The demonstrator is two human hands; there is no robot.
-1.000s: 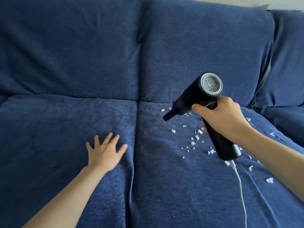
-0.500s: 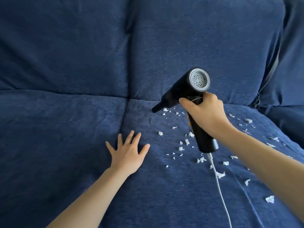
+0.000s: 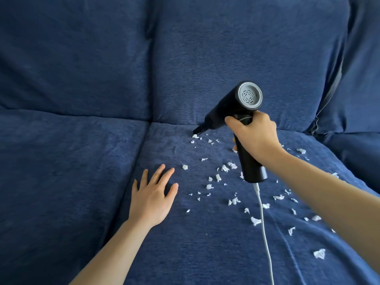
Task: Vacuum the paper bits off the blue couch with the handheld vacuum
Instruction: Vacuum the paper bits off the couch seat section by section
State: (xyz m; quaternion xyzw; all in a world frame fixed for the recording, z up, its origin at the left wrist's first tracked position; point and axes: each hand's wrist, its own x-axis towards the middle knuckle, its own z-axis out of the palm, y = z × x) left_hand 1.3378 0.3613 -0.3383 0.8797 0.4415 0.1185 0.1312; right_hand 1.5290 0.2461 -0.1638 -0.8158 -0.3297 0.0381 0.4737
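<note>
Handheld vacuum (image 3: 232,108): one, right hand (image 3: 255,138) gripping | left hand (image 3: 152,200) flat on couch (image 3: 61,161); paper bits (image 3: 225,168): dozens

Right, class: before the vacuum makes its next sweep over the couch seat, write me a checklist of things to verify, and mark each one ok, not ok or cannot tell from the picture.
1. Right hand grips the vacuum handle: ok.
2. Nozzle down at the seat, beside the farthest paper bits: ok.
3. Left hand flat on the couch, off the bits: ok.
4. Cord clear of the sweep path: not ok, it trails across bits near the seat front.
5. Vacuum running: cannot tell.
6. Seat free of bits: not ok, many remain.
</note>
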